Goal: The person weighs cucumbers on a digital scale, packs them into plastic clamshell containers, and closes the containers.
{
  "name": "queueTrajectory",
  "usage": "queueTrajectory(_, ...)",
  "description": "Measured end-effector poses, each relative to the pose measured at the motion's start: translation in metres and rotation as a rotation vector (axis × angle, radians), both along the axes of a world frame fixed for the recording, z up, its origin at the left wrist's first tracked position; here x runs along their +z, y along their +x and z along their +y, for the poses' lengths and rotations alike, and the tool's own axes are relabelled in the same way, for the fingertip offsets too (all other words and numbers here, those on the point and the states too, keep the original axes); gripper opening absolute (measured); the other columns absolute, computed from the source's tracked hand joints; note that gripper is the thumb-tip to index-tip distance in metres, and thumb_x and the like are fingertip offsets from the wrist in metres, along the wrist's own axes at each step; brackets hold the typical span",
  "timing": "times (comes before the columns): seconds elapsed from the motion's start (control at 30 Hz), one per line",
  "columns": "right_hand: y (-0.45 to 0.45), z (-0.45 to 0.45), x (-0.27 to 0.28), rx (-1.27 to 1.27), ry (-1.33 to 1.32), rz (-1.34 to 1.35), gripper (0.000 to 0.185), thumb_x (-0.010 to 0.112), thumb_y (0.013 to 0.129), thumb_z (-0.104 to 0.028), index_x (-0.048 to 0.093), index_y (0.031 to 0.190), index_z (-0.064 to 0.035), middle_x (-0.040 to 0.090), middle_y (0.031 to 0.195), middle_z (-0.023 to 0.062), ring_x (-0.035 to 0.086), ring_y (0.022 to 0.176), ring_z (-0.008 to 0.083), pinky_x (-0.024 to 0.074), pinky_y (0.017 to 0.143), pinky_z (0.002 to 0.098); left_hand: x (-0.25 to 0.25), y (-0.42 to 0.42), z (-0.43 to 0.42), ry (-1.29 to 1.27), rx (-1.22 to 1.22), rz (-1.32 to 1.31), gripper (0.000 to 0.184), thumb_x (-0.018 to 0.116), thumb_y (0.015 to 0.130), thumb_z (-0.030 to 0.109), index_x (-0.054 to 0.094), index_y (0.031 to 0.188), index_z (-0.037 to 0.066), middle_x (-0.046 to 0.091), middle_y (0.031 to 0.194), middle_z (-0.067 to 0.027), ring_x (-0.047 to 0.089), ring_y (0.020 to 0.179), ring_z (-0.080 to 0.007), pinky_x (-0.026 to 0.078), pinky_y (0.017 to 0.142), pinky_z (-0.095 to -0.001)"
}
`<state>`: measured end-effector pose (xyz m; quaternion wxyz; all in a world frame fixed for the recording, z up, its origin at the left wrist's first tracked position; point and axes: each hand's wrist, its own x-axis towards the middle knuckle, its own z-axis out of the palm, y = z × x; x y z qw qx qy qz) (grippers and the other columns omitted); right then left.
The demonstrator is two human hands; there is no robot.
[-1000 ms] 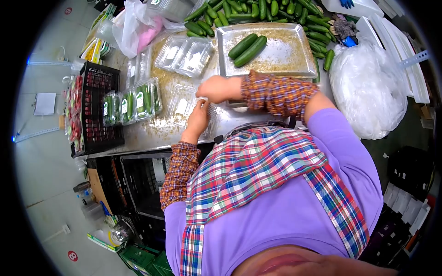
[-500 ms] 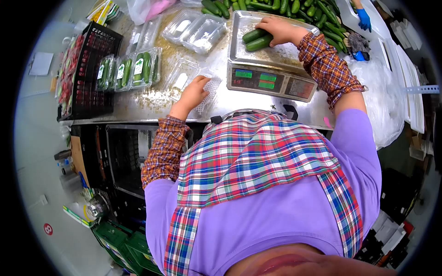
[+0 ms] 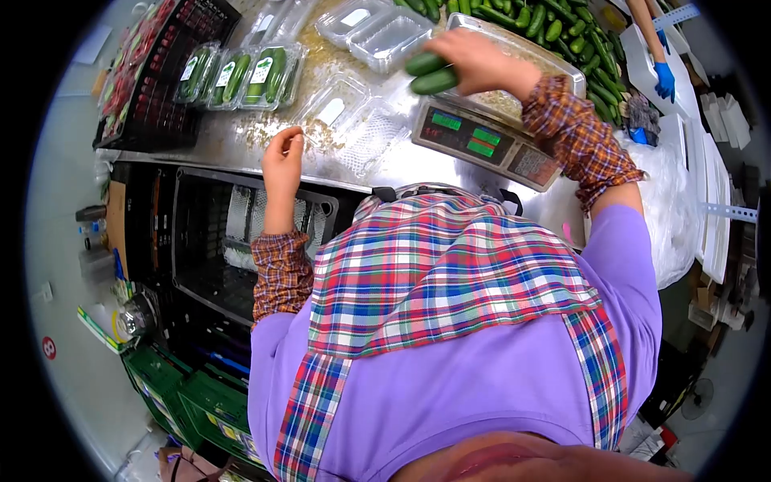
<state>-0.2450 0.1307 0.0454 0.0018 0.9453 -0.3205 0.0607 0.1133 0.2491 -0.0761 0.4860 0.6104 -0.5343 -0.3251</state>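
Note:
My right hand (image 3: 479, 63) is closed around two cucumbers (image 3: 434, 81), held above the left edge of the scale (image 3: 474, 143). The scale's green displays are lit. My left hand (image 3: 283, 165) is over the table's front edge, fingers curled together with nothing visible in them. To its right on the table lie a clear plastic container (image 3: 336, 100) and a white mesh sheet (image 3: 373, 143), both apart from the hand. Another clear tray (image 3: 389, 38) lies open behind them.
Packed cucumber boxes (image 3: 261, 78) stand at the left beside a black crate (image 3: 157, 80). Many loose cucumbers (image 3: 554, 30) are heaped behind the scale. Another person's blue-gloved hand (image 3: 664, 82) is at the far right. A black crate (image 3: 249, 241) sits below the table edge.
My right hand has lifted the two cucumbers off the scale pan and moved left. My left hand has left the mesh sheet and drawn back left to the table edge. The view has turned slightly.

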Motion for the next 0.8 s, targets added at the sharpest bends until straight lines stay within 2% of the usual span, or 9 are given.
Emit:
queueTrajectory(0.07, 0.047, 0.015, -0.016, 0.115, 0.027, 0.024, 0.067, 0.073, 0.052, -0.009, 0.046, 0.113, -0.0127, 0.053, 0.097, 0.0092, 0.051, 0.095, 0.0297, 0.0422, 0.08, 0.0401, -0.008, 0.008, 0.001, 0.025, 0.041, 0.006, 0.019, 0.057, 0.088, 0.013, 0.061, 0.102, 0.002, 0.061, 0.085, -0.001, 0.054, 0.074, -0.0066, 0.044, 0.065, -0.0215)
queueTrajectory(0.2, 0.115, 0.033, -0.066, 0.235, 0.093, 0.187, 0.066, 0.073, 0.053, -0.013, 0.046, 0.113, -0.0152, 0.05, 0.101, 0.0081, 0.049, 0.096, 0.0296, 0.0413, 0.079, 0.0424, -0.01, -0.004, 0.009, 0.02, 0.045, -0.02, 0.018, 0.061, 0.084, 0.013, 0.062, 0.097, 0.001, 0.063, 0.082, -0.0043, 0.056, 0.073, -0.0107, 0.046, 0.068, -0.0244)
queueTrajectory(0.4, 0.135, 0.03, -0.119, 0.25, 0.131, 0.272, 0.069, 0.077, 0.052, -0.018, 0.048, 0.115, -0.0158, 0.051, 0.102, 0.0094, 0.049, 0.098, 0.0294, 0.0429, 0.077, 0.0428, -0.004, -0.029, 0.028, 0.09, -0.046, -0.217, 0.022, 0.063, 0.08, 0.013, 0.061, 0.098, 0.001, 0.064, 0.081, -0.009, 0.058, 0.07, -0.0147, 0.047, 0.067, -0.0271)
queueTrajectory(0.43, 0.136, 0.028, -0.12, 0.268, 0.131, 0.294, 0.076, 0.078, 0.052, -0.018, 0.047, 0.121, -0.0154, 0.052, 0.102, 0.0109, 0.051, 0.098, 0.0306, 0.0435, 0.079, 0.0423, 0.001, -0.033, 0.029, 0.128, -0.074, -0.267, 0.027, 0.066, 0.076, 0.015, 0.06, 0.098, 0.001, 0.064, 0.085, -0.0132, 0.06, 0.074, -0.0217, 0.048, 0.069, -0.0318)
queueTrajectory(0.53, 0.135, 0.02, -0.123, 0.294, 0.324, 0.272, 0.084, 0.078, 0.052, -0.016, 0.042, 0.128, -0.0132, 0.053, 0.105, 0.0143, 0.052, 0.099, 0.0332, 0.0434, 0.082, 0.0421, -0.017, -0.04, 0.025, 0.019, -0.167, -0.474, 0.031, 0.069, 0.073, 0.017, 0.06, 0.099, 0.002, 0.064, 0.088, -0.0152, 0.06, 0.081, -0.0292, 0.047, 0.074, -0.0376)
queueTrajectory(0.57, 0.132, 0.011, -0.13, 0.326, 0.506, 0.187, 0.086, 0.076, 0.055, -0.012, 0.039, 0.132, -0.01, 0.053, 0.108, 0.0175, 0.053, 0.1, 0.0354, 0.0425, 0.086, 0.0421, -0.02, -0.042, 0.024, 0.028, -0.186, -0.516, 0.035, 0.071, 0.07, 0.019, 0.061, 0.099, 0.003, 0.062, 0.093, -0.0151, 0.057, 0.088, -0.0338, 0.045, 0.078, -0.0415)
queueTrajectory(0.67, 0.106, 0.005, -0.126, 0.316, 0.562, -0.132, 0.08, 0.074, 0.058, -0.009, 0.04, 0.131, -0.0074, 0.055, 0.107, 0.018, 0.053, 0.104, 0.0345, 0.043, 0.088, 0.04, -0.022, -0.05, 0.023, -0.063, -0.174, -0.664, 0.036, 0.073, 0.068, 0.02, 0.061, 0.098, 0.004, 0.062, 0.096, -0.0142, 0.055, 0.091, -0.0337, 0.044, 0.079, -0.0413)
queueTrajectory(0.7, 0.099, 0.011, -0.123, 0.232, 0.476, -0.275, 0.067, 0.07, 0.063, -0.006, 0.046, 0.125, -0.0051, 0.057, 0.104, 0.0188, 0.053, 0.102, 0.0357, 0.0428, 0.088, 0.0395, -0.017, -0.053, 0.023, -0.066, -0.169, -0.675, 0.037, 0.074, 0.067, 0.021, 0.062, 0.098, 0.004, 0.061, 0.097, -0.0138, 0.054, 0.092, -0.0336, 0.044, 0.079, -0.0408)
queueTrajectory(0.8, 0.081, 0.032, -0.11, -0.128, 0.355, -0.339, 0.054, 0.067, 0.069, -0.005, 0.049, 0.12, -0.0047, 0.055, 0.107, 0.0188, 0.052, 0.1, 0.0368, 0.0432, 0.086, 0.0399, -0.018, -0.056, 0.018, -0.067, -0.187, -0.683, 0.036, 0.074, 0.067, 0.021, 0.062, 0.098, 0.005, 0.061, 0.096, -0.0133, 0.054, 0.09, -0.0332, 0.044, 0.078, -0.0407)
